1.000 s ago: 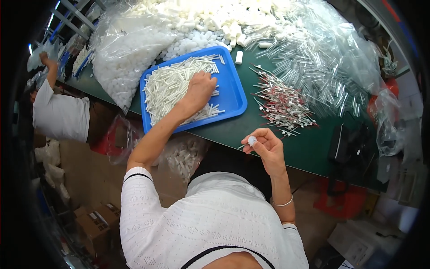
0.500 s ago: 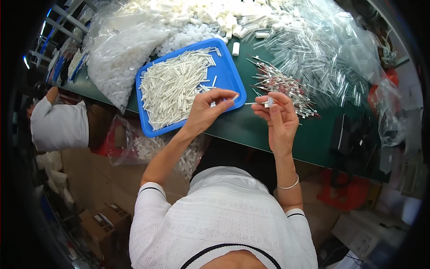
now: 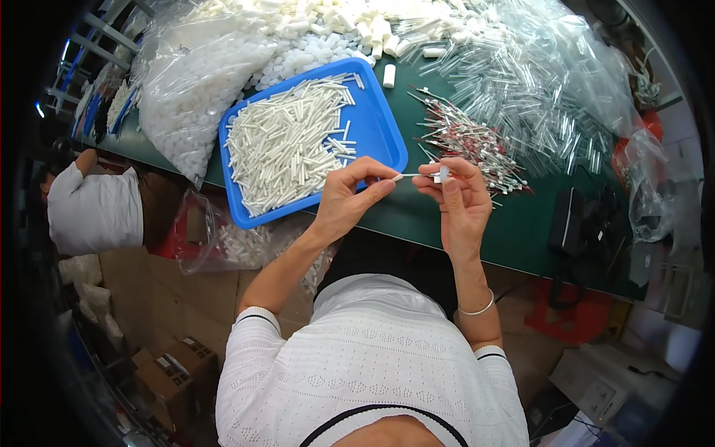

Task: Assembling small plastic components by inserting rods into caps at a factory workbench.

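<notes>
My left hand (image 3: pixel 351 197) pinches a short white stick (image 3: pixel 398 178) between thumb and forefinger, just off the right edge of a blue tray (image 3: pixel 392 138). Thumb and fingers of my right hand (image 3: pixel 460 200) are closed on a small white plastic fitting (image 3: pixel 441 176). A thin pale rod (image 3: pixel 418 175) reaches from that fitting to the stick's end, and the two seem to meet; whether one sits inside the other is too small to tell. Loose white sticks (image 3: pixel 287 141) of the same kind fill much of the tray.
Behind my right hand lies a heap of thin rods with red and white parts (image 3: pixel 469 138). Clear tubes (image 3: pixel 521 89) are piled beyond it. A plastic bag of white pieces (image 3: pixel 190 97) stands left of the tray. Another person (image 3: pixel 97 201) sits at far left.
My hands have come together: the white stick in my left hand has moved right, up to the rod's tip. My right hand has shifted slightly left.
</notes>
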Demonstrator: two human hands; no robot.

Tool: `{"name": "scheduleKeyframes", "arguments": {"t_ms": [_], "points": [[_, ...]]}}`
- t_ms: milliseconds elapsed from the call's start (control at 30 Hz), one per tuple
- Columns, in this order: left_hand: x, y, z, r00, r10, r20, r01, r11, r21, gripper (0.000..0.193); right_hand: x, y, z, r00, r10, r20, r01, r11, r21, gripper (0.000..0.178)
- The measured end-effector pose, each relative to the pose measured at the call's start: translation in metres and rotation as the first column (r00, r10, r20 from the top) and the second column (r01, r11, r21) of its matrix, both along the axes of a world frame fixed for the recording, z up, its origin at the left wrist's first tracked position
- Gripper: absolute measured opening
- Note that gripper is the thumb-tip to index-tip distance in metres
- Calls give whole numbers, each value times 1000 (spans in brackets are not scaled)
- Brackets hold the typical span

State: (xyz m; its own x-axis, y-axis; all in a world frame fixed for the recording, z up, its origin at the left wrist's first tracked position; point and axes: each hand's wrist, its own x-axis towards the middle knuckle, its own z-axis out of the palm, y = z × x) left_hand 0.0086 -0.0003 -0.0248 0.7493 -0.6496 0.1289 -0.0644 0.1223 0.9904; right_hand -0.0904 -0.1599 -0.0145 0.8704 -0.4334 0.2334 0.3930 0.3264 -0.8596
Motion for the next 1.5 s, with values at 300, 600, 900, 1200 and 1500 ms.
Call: {"name": "scheduleKeyframes", "arguments": {"t_ms": [300,600,900,1200,1500], "points": [[3,-8,14,872,144,467,-198,978,68,12,-2,7,0,999,26,-19,-28,993,-114,25],[11,-18,32,969,-198,145,167,965,203,18,5,-18,-6,933,165,-320,-200,976,-81,16],[164,-110,-4,250,-379,891,-764,488,422,30,-7,-35,-13,984,78,-160,-45,979,200,29],[48,-67,20,723,-213,657,-169,868,466,20,-32,-54,-9,990,-78,-119,100,977,191,25],[-15,-28,18,861,-87,501,-58,962,267,24,-22,-19,-16,992,94,-83,-67,956,286,26]]}}
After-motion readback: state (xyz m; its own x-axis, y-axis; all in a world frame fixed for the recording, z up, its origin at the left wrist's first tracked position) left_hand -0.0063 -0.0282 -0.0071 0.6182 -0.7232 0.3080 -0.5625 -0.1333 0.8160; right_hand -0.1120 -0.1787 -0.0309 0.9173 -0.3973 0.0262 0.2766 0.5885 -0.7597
